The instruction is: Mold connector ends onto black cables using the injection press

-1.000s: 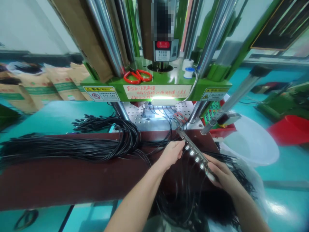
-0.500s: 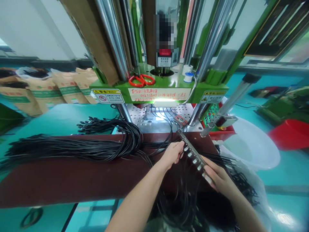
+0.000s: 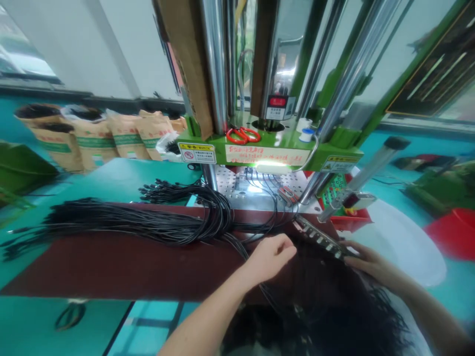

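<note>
My right hand [image 3: 365, 261] grips the near end of a long metal bar [image 3: 319, 238], fingers along one side and thumb on the other. A row of several silvery blocks runs along the bar. It slants over the brown tabletop, its far end close to the press. To its left, apart from it, my left hand [image 3: 270, 254] is closed with the fingers curled in; whatever they hold, if anything, is hidden. Black cables [image 3: 237, 244] run past beyond and beneath my left wrist. Below the hands, dark cables are blurred.
A thick bundle of black cables [image 3: 148, 225] lies across the brown tabletop [image 3: 122, 267]. Behind it stands a green press [image 3: 326, 152] with a lit perforated plate [image 3: 224, 180]. Red-handled scissors [image 3: 243, 135] and a thread spool [image 3: 307, 134] rest on the press. A white basin [image 3: 408, 242] stands right.
The bar has shifted away from my left hand to the right and lies lower and flatter. My left hand has moved off its edge. The view has swung left.
</note>
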Demonstrator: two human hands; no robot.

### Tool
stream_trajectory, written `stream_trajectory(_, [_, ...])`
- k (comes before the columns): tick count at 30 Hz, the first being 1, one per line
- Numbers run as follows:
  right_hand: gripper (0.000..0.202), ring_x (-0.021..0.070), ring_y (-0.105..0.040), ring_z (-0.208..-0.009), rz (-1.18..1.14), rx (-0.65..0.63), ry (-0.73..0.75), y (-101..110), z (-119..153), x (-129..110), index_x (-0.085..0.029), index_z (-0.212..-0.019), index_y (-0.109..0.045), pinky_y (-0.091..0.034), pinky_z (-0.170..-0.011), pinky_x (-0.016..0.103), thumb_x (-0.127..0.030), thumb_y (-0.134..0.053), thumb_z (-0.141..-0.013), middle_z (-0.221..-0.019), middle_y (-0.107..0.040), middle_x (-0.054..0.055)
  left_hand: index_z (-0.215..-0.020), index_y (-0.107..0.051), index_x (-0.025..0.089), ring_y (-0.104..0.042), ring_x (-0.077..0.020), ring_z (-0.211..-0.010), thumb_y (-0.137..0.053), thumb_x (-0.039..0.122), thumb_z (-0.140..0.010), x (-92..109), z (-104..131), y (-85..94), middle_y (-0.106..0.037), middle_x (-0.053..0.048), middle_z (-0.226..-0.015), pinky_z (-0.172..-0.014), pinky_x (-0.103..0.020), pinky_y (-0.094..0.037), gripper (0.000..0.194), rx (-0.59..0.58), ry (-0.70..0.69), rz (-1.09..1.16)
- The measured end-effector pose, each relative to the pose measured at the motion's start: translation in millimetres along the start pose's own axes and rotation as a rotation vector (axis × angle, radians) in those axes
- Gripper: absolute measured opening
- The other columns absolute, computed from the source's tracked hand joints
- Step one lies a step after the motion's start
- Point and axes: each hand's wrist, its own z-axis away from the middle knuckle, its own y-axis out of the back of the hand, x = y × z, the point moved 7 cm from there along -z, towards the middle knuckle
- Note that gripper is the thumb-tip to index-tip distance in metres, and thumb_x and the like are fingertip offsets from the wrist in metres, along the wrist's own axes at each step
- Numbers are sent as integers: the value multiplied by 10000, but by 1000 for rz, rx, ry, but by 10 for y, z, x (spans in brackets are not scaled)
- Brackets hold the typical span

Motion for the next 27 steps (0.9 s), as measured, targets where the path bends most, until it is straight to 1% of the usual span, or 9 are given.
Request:
stream_trajectory(4, [505,100,-429,-430,175,-140,120,-63,-537,-361,-185,-1178,-491,-300,-368,200,-445,-513,-746,-594,-527,-20,-742,-519,175,-434,-67,-505,-438,335,-789,85,121,89,-494,39,-599,-469,-174,-328,186,-12,16,38])
stream_trajectory(6, [412,151,-523,-570,286,-151,241,-160,-784,-589,-180,-1097,-573,-415,-491,249,-360,-512,-731,-689,-577,16,-732,-514,171,-428,-65,-487,-443,327,-785,93,161,145,-490,40,-590,-461,-173,-334,179,-12,24,67])
stream_trajectory(8, [340,206,-556,-743,398,-111,398,-278,-963,-822,-168,-981,-646,-452,-684,319,-301,-517,-696,-796,-598,53,-725,-507,169,-421,-63,-466,-447,326,-782,81,183,221,-485,40,-577,-446,-174,-337,177,4,29,101])
stream_trajectory(11, [287,249,-526,-896,466,-58,548,-451,-1103,-1035,-166,-868,-683,-402,-838,373,-280,-504,-675,-888,-587,80,-701,-495,166,-415,-60,-444,-459,326,-774,48,162,380,-477,41,-559,-426,-172,-329,179,72,17,152])
stream_trajectory(15, [240,240,-541,-862,494,-86,554,-521,-1115,-1052,-178,-818,-666,-430,-784,353,-288,-512,-671,-849,-593,63,-686,-484,166,-392,-54,-397,-468,323,-758,-7,-10,621,-461,48,-528,-391,-171,-299,173,225,-2,255])
stream_trajectory(18, [210,226,-561,-769,576,31,507,-332,-1032,-1079,-185,-785,-628,-441,-727,353,-307,-478,-702,-797,-599,57,-707,-480,175,-384,-59,-377,-467,306,-737,-113,-253,764,-455,53,-530,-366,-176,-276,135,347,36,371])
stream_trajectory(22, [233,232,-566,-841,593,304,562,-94,-977,-1373,-216,-868,-585,-433,-772,363,-310,-401,-759,-905,-613,66,-687,-461,180,-362,-60,-383,-456,284,-727,-338,-591,878,-426,61,-513,-400,-186,-268,112,498,61,380])
stream_trajectory(25, [331,251,-537,-961,558,388,646,-196,-1200,-1691,-176,-1027,-561,-416,-836,373,-311,-411,-764,-1060,-575,110,-650,-470,173,-406,-79,-488,-446,243,-727,-470,-720,914,-434,45,-533,-495,-198,-299,107,582,-5,208])
stream_trajectory(27, [340,276,-530,-977,539,460,654,-302,-1465,-1898,-134,-1025,-572,-407,-850,402,-310,-424,-774,-1051,-577,148,-631,-474,172,-420,-92,-542,-443,220,-722,-555,-740,907,-437,38,-545,-535,-208,-300,107,597,-14,125])
